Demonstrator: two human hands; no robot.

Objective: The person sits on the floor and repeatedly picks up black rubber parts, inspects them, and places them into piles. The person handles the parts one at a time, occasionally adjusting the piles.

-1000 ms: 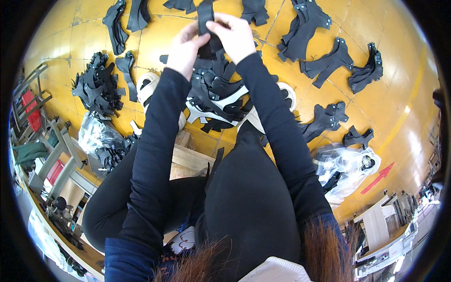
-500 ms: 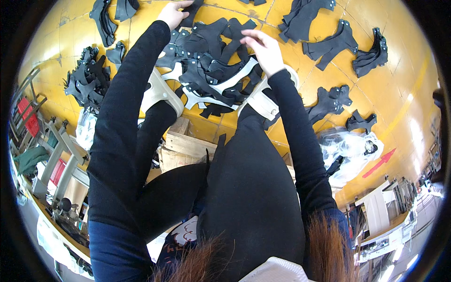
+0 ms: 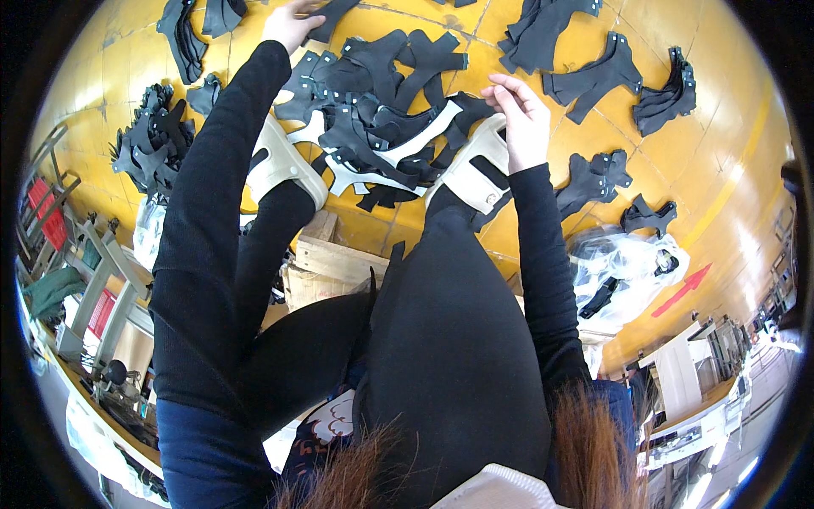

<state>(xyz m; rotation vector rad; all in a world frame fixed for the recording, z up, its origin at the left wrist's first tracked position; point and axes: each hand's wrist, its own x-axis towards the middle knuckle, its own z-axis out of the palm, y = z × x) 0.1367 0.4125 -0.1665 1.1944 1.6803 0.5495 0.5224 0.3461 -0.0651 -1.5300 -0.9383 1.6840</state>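
Observation:
My left hand [image 3: 288, 25] is stretched far forward at the top, its fingers closed on the edge of a black cut fabric piece [image 3: 334, 17]. My right hand [image 3: 524, 123] hangs above my right slipper [image 3: 475, 178], fingers loosely bent and apart, with nothing seen in it. Between my feet lies a loose heap of black fabric pieces [image 3: 365, 110], some showing a white underside [image 3: 424, 140]. Small pale labels dot many of the pieces.
Sorted stacks of black pieces lie on the yellow floor: far left [image 3: 182, 42], left [image 3: 157, 144], and right [image 3: 598, 76]. Near my right arm sits a clear plastic bag [image 3: 627, 271]. A wooden stool [image 3: 339, 263] is by my legs; metal frames [image 3: 110, 271] stand at left.
My left hand has shifted left, and the black piece has come with it. My right hand has moved right and nearer, away from the heap.

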